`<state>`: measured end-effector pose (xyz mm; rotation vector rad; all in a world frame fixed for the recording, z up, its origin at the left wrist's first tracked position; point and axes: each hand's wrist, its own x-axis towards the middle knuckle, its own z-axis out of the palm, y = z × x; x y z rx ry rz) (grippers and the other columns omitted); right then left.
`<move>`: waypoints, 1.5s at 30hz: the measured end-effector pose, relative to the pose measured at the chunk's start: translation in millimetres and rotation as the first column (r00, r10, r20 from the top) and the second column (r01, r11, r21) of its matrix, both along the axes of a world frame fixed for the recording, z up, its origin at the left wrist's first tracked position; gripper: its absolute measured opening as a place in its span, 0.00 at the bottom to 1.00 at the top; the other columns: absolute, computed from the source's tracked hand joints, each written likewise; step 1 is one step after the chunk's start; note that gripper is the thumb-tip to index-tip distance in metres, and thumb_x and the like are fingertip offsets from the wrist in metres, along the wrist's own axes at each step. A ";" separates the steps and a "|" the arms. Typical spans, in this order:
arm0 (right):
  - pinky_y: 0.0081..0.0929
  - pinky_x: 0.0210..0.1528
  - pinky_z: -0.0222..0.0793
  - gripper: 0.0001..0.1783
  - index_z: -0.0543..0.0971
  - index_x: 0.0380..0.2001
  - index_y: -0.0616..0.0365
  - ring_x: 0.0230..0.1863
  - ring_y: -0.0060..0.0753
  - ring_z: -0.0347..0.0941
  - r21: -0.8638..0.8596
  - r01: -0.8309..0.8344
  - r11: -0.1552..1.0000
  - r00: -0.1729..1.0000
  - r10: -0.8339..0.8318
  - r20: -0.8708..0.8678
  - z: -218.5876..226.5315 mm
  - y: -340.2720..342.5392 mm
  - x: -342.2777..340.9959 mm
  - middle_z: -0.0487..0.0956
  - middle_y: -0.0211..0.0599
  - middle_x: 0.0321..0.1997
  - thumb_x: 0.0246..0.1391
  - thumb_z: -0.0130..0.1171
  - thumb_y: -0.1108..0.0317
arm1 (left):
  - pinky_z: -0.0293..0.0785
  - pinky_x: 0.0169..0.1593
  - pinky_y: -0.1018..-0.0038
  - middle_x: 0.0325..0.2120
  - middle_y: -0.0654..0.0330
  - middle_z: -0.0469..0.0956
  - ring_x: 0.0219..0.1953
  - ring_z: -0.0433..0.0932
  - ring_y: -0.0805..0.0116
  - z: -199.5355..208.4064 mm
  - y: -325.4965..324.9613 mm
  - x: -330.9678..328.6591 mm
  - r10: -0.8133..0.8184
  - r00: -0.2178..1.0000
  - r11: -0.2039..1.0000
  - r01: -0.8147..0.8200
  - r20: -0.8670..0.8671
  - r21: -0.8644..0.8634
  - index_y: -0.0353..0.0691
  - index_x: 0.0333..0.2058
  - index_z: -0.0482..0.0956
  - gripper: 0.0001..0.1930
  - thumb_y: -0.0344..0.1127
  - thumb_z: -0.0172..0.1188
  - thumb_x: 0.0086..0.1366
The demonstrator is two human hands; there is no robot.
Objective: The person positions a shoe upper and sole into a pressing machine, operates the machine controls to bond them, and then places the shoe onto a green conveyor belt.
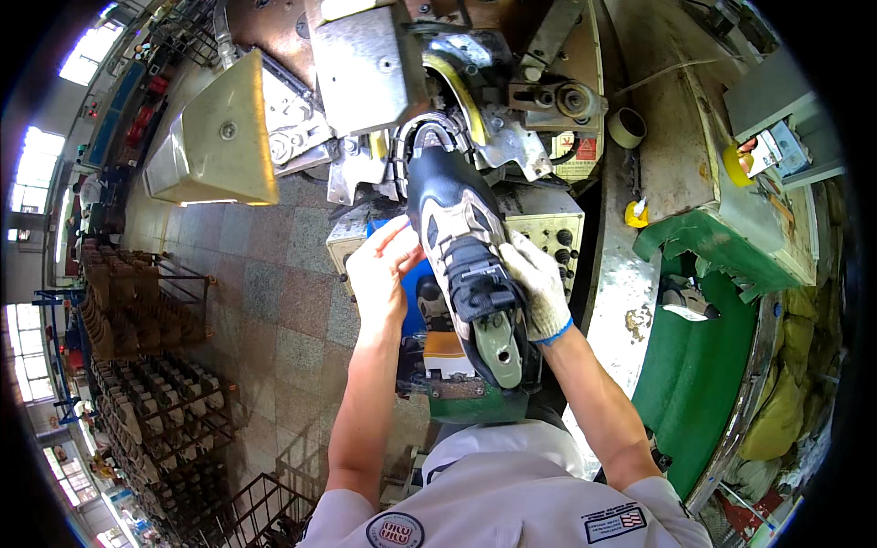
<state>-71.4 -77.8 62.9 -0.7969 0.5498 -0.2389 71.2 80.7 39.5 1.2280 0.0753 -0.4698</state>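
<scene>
A black and beige shoe upper (449, 219) is stretched over a green last (500, 352). Its black toe points away from me, into the curved metal jaws (429, 128) of a machine. My bare left hand (384, 265) has its fingers against the left side of the shoe upper, their tips partly hidden by it. On the other side my right hand (537, 285), in a white knit glove with a blue cuff, is closed along the upper's edge. Dark straps and laces are bunched over the upper's middle. The underside is hidden.
A yellowed machine cover (219, 137) juts out at left. Below the jaws is a control box with black knobs (564, 247). At right, a green-lined trough (685, 384) holds another shoe (687, 301). Racks of shoes (151, 393) stand at far left.
</scene>
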 end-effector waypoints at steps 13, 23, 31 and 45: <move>0.23 0.57 0.69 0.22 0.76 0.60 0.63 0.52 0.24 0.74 -0.010 0.181 0.983 0.971 -0.177 0.160 -44.9 24.7 70.2 0.80 0.34 0.54 0.65 0.57 0.67 | 0.74 0.41 0.84 0.45 0.53 0.81 0.38 0.80 0.74 -11.4 -11.3 30.0 0.050 0.999 0.994 -0.048 0.017 -0.100 0.24 0.56 0.75 0.22 0.25 0.63 0.64; 0.22 0.50 0.71 0.18 0.80 0.51 0.67 0.44 0.23 0.77 -0.044 0.120 0.992 0.992 -0.117 0.053 -56.8 12.0 70.3 0.83 0.35 0.46 0.64 0.60 0.65 | 0.73 0.43 0.76 0.33 0.66 0.82 0.35 0.76 0.78 -41.3 -15.9 -20.3 -0.104 0.979 0.994 0.098 -0.174 -0.045 0.38 0.43 0.83 0.28 0.56 0.43 0.77; 0.21 0.46 0.72 0.17 0.82 0.48 0.67 0.41 0.21 0.77 -0.104 0.195 0.975 0.981 -0.191 0.046 -61.8 13.6 74.1 0.83 0.32 0.42 0.65 0.59 0.63 | 0.72 0.46 0.77 0.37 0.65 0.82 0.37 0.76 0.78 -46.3 -19.0 -17.0 -0.113 0.988 0.994 0.112 -0.104 -0.017 0.36 0.46 0.82 0.27 0.54 0.43 0.78; 0.19 0.31 0.67 0.15 0.82 0.33 0.60 0.29 0.14 0.70 -0.147 0.358 0.922 0.934 -0.356 0.040 -74.1 40.3 92.5 0.79 0.24 0.29 0.66 0.56 0.60 | 0.73 0.44 0.76 0.34 0.62 0.81 0.36 0.75 0.76 -83.8 0.4 24.1 -0.292 0.933 0.956 0.289 0.211 0.047 0.30 0.47 0.79 0.22 0.44 0.41 0.79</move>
